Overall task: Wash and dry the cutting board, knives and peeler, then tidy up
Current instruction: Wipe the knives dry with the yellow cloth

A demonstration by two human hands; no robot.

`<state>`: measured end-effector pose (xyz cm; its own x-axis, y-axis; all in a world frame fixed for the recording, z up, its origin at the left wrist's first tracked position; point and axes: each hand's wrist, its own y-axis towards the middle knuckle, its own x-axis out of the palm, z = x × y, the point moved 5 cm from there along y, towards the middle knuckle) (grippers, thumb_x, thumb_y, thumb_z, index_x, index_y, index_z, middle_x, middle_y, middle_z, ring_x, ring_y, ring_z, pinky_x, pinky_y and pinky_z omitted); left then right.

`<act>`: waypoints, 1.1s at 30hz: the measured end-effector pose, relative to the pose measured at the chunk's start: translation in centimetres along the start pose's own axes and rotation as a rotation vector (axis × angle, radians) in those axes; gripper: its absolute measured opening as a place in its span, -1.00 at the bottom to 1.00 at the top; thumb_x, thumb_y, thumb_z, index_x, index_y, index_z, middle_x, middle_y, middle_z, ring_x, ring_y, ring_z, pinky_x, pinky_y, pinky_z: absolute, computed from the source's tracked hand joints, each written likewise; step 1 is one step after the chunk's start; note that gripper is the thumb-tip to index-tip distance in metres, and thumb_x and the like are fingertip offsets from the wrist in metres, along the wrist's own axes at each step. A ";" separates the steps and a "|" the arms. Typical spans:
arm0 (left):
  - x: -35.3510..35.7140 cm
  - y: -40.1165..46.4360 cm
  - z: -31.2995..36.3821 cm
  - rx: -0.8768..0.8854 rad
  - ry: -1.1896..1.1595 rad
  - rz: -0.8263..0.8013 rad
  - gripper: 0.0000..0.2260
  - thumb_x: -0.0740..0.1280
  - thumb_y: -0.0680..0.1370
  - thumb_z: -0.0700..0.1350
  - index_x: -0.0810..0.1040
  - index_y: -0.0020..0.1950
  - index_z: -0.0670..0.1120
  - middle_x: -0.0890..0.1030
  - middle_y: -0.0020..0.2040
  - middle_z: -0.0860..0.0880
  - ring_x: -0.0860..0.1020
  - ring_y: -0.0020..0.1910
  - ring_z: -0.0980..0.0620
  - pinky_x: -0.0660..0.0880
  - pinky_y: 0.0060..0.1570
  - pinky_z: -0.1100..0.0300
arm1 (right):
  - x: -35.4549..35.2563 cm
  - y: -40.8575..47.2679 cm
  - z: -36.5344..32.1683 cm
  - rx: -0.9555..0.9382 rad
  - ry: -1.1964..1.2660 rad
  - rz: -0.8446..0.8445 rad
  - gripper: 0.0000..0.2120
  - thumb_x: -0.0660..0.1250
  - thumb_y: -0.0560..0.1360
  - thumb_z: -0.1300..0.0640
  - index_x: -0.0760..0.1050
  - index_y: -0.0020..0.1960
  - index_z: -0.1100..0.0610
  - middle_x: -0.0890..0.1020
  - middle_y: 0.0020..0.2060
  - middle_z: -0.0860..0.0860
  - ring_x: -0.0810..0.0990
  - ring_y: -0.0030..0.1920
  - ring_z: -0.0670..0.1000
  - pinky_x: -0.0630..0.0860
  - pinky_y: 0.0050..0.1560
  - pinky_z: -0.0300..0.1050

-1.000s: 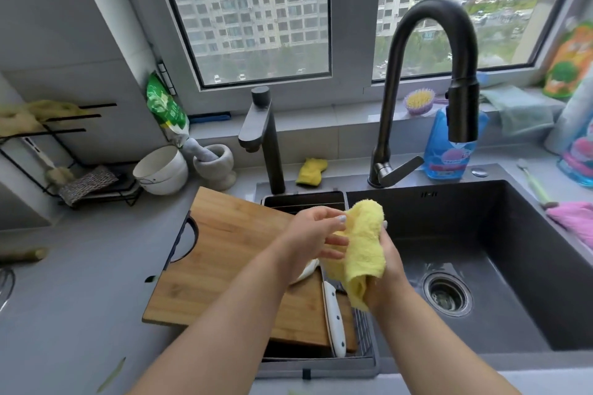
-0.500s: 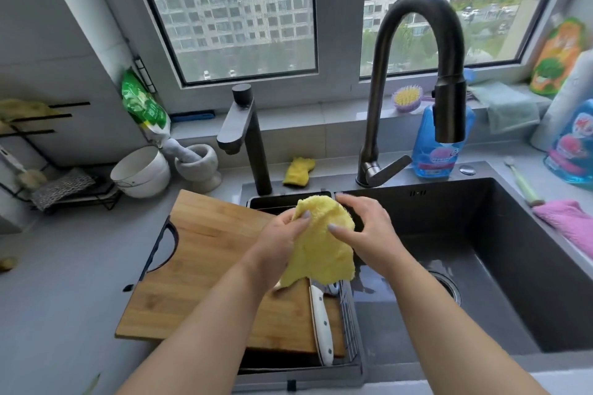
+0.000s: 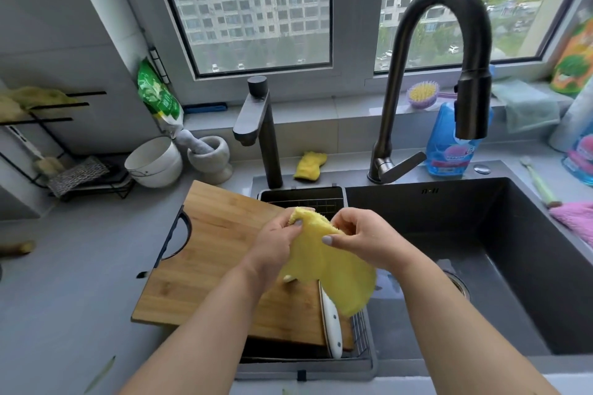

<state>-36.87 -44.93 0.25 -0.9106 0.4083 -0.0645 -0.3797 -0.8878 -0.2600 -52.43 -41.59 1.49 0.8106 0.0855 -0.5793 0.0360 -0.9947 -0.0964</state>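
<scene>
Both hands hold a yellow cloth [image 3: 333,269] above the sink's left edge. My left hand [image 3: 279,240] grips its top left corner, my right hand [image 3: 362,234] pinches its top right, and the cloth hangs spread between them. Under the cloth a small pale tip [image 3: 287,278] pokes out; what it belongs to is hidden. The wooden cutting board [image 3: 221,250] lies flat, partly on the counter and partly over a wire drain basket [image 3: 362,340]. A white-handled knife [image 3: 332,327] lies along the board's right edge, its blade hidden by the cloth.
The dark sink [image 3: 481,260] with its drain lies right, under a tall black faucet [image 3: 449,74]; a smaller tap [image 3: 256,128] stands behind the board. White bowls [image 3: 154,160], a mortar [image 3: 210,154], a yellow sponge [image 3: 309,165], blue detergent [image 3: 449,151] and a pink cloth [image 3: 574,218] line the counter.
The yellow cloth hung bunched from my right hand; now both hands have taken its top corners and pulled it open above the board's right edge.
</scene>
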 end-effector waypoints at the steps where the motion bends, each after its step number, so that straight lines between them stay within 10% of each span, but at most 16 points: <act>1: -0.1 -0.1 -0.2 -0.014 -0.035 -0.002 -0.74 0.14 0.66 -0.16 0.61 0.11 0.05 0.63 0.11 -0.14 0.55 0.14 -0.14 0.48 0.19 -0.10 | 0.2 0.0 0.1 0.007 0.029 -0.010 -0.80 0.46 0.44 -0.02 0.52 -0.06 0.07 0.50 -0.27 -0.04 0.43 -0.27 -0.10 0.42 -0.26 -0.20; 10: 0.5 -0.6 -0.4 0.040 -0.146 -0.101 -0.56 0.47 0.40 0.02 0.56 0.16 -0.23 0.62 0.08 -0.31 0.59 0.07 -0.29 0.52 0.11 -0.25 | -1.4 0.3 0.7 0.009 0.161 0.082 -0.77 0.53 0.37 0.09 0.51 -0.09 0.04 0.50 -0.33 -0.07 0.44 -0.33 -0.13 0.43 -0.30 -0.20; 14: 0.4 0.2 0.1 0.072 -0.110 0.027 -0.82 0.41 0.51 -0.11 0.59 0.08 -0.13 0.65 0.03 -0.21 0.61 0.06 -0.25 0.55 0.07 -0.23 | -2.4 0.0 3.0 0.153 0.014 0.336 -0.69 0.45 0.41 -0.10 0.46 0.06 -0.03 0.53 -0.13 -0.06 0.53 -0.10 -0.07 0.48 -0.13 -0.19; 22: 5.4 0.9 2.3 0.008 -0.116 -0.123 -0.80 0.24 0.62 -0.12 0.53 0.20 -0.13 0.63 0.09 -0.15 0.61 0.09 -0.12 0.59 0.08 -0.01 | 4.8 -1.4 4.1 0.408 1.668 0.126 -0.24 -0.15 0.53 -0.41 0.54 0.23 0.13 0.64 0.09 0.25 0.57 0.16 0.28 0.48 0.15 0.19; 27: 2.0 2.0 -2.3 -0.107 0.292 0.300 -0.89 0.22 0.57 -0.18 0.52 -0.09 -0.06 0.63 -0.16 -0.10 0.63 -0.23 -0.05 0.63 -0.16 -0.01 | 2.3 -2.1 8.3 0.455 1.888 0.457 -0.30 -0.14 0.53 -0.39 0.54 0.17 0.08 0.60 0.13 0.25 0.52 0.18 0.32 0.37 0.24 0.32; 33: 4.9 1.9 -10.5 -0.322 1.060 0.005 -0.71 0.28 0.50 0.15 0.52 0.13 0.04 0.63 -0.01 -0.01 0.59 0.01 -0.05 0.47 -0.14 0.18 | 0.1 -2.7 10.9 0.425 1.956 0.587 -0.36 -0.07 0.53 -0.38 0.52 0.26 0.00 0.59 0.16 0.19 0.54 0.13 0.29 0.46 0.07 0.26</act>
<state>-40.35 -42.33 -10.67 -0.2528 0.5161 -0.8184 -0.1762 -0.8562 -0.4856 -58.78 -38.30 -7.13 0.0965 -0.6058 0.7897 -0.2720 -0.7793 -0.5646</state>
